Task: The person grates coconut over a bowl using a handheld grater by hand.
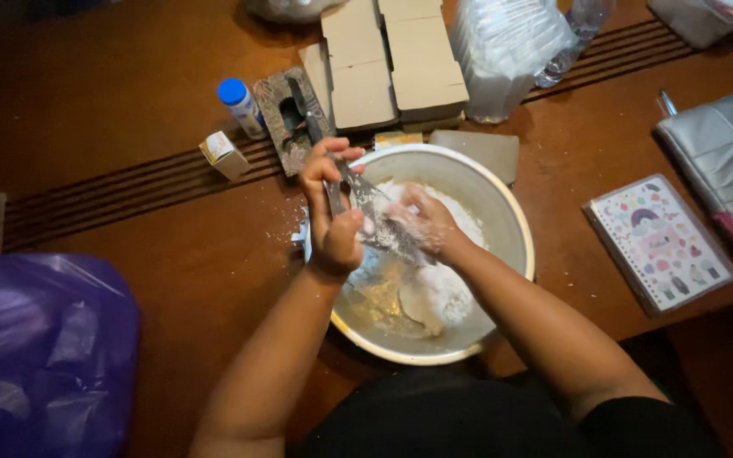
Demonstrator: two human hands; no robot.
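Observation:
A wide metal bowl (pixel 512 219) sits on the brown wooden table, holding white powder and a pale lump of dough (pixel 434 297). My left hand (pixel 331 212) is closed around the handle of a flat metal blade or trowel (pixel 383 222) held over the bowl. My right hand (pixel 422 222), dusted white, presses its fingers on the blade's powder-caked face. Both hands hover above the bowl's upper left part.
Behind the bowl lie stacked cardboard boxes (pixel 392 64), a patterned dark block (pixel 292 119), a small blue-capped bottle (pixel 241 106) and a tiny carton (pixel 224 154). Clear plastic bags (pixel 511 47) stand at the back. A spiral notebook (pixel 659 242) and grey pouch (pixel 727 161) lie right; a purple bag (pixel 40 356) left.

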